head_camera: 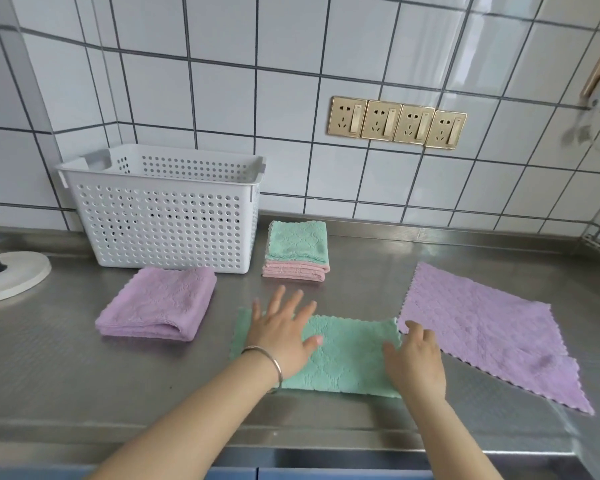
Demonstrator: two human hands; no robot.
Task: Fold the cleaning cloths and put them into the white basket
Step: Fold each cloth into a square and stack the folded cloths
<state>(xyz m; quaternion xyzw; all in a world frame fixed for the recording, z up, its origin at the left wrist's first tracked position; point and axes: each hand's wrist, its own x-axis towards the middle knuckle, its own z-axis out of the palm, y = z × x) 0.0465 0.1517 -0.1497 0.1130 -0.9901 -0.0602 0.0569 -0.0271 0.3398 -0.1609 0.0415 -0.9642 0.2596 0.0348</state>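
Note:
A green cloth (pixel 350 355), folded once into a strip, lies on the steel counter in front of me. My left hand (pixel 284 334) rests flat on its left half, fingers spread. At the cloth's right end my right hand (pixel 414 362) lies with fingers curled over the edge. A folded purple cloth (pixel 160 303) sits to the left. Behind it stands the white perforated basket (pixel 167 209), and I cannot see its bottom. A folded green cloth on a folded pink one (pixel 297 251) lies right of the basket. An unfolded purple cloth (pixel 482 327) is spread at the right.
The steel counter (pixel 413 268) runs to a tiled wall with a row of gold sockets (pixel 397 122). A white round disc (pixel 11 275) lies at the far left. The counter's front edge is just below my forearms.

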